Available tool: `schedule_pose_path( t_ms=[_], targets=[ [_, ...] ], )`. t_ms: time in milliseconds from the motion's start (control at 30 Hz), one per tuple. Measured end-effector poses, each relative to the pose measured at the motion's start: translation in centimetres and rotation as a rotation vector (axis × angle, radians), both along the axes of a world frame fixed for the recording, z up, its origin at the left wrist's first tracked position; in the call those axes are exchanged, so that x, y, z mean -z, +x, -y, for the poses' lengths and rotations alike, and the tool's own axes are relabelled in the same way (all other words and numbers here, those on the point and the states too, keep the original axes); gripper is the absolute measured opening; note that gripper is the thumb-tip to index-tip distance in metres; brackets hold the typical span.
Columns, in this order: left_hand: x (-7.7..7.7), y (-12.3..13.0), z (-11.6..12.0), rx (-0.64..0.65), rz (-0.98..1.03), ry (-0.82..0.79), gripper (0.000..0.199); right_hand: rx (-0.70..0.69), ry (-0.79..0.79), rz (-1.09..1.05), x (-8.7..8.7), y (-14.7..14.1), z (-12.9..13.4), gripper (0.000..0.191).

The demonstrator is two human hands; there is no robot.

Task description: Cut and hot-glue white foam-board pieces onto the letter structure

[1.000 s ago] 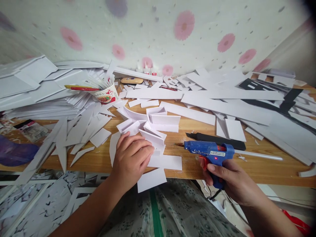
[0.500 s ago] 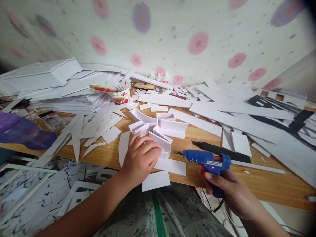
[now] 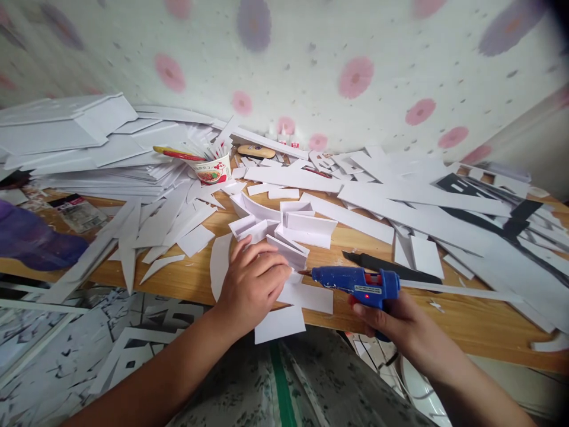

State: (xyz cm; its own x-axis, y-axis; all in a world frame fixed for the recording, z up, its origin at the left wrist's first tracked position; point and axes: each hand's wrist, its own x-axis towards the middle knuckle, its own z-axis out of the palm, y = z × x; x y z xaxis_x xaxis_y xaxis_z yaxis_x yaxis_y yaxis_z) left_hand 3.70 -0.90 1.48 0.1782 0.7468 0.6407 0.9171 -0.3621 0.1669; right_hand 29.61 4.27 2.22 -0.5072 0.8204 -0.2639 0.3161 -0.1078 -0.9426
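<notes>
My right hand [image 3: 391, 317] grips a blue hot glue gun [image 3: 355, 283] with a small red light showing. Its nozzle points left and comes close to the white foam board model [image 3: 288, 237], by the fingertips of my left hand; whether it touches cannot be made out. My left hand [image 3: 258, 281] is closed over the near side of the model, which has upright walls, some curved. The fingers hide what they press on. Flat white board pieces [image 3: 281, 325] lie under and in front of this hand, one overhanging the table edge.
A black-handled craft knife [image 3: 391, 268] lies behind the glue gun, beside a thin white strip [image 3: 462, 292]. A paper cup [image 3: 213, 170] stands at the back left by stacked white boards [image 3: 106, 172]. White offcuts [image 3: 427, 204] cover the right. A purple object [image 3: 40, 237] is far left.
The glue gun has moved left in my right hand, bringing its nozzle up to the model near my left fingertips. My left hand stays on the model. The view has shifted slightly.
</notes>
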Motion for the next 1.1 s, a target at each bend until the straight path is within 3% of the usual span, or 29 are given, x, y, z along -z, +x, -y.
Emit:
schedule_pose_path(
  t_ms=[733, 1100],
  targets=[
    [0.0, -0.1, 0.0, 0.003, 0.059, -0.002, 0.015, -0.079, -0.038, 0.103, -1.5, -0.5, 0.1, 0.038],
    [0.1, -0.2, -0.1, 0.005, 0.070, 0.015, 0.012, 0.041, -0.042, 0.034, -1.3, -1.1, 0.5, 0.034]
  ],
)
